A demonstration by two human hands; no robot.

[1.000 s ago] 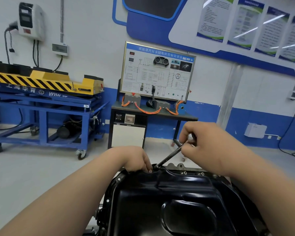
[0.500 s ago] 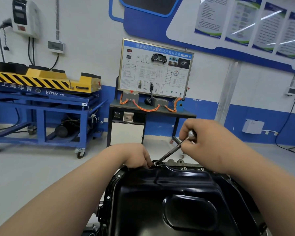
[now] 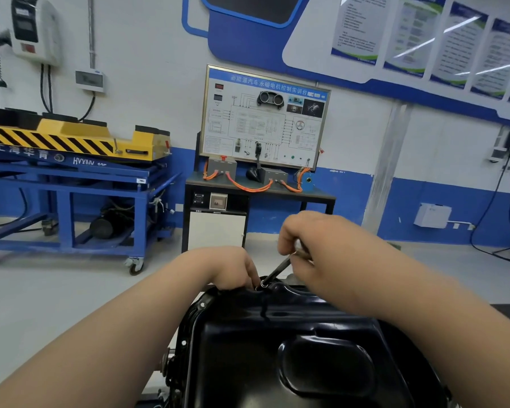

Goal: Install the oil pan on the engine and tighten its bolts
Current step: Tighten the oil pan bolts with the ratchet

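Pan (image 3: pixel 277 343) sits on engine (image 3: pixel 170 372), bottom up. Right hand (image 3: pixel 324 248) clenched on wrench (image 3: pixel 277 270); left hand (image 3: pixel 233 267) fingers curled round its tip at bolt (image 3: pixel 262 285), far rim. Handle swung little toward left hand since second ago: bolt turning, tightening under way

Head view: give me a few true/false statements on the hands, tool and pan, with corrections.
1. The right hand grips a slim metal tool. True.
2. The tool's tip meets the near edge of the pan. False: it meets the far rim.
3. The left hand is held well clear of the pan. False: its fingers sit at the far rim, right beside the tool tip.
4. The pan is black. True.
5. A wiring board stands by the wall beyond the pan. True.
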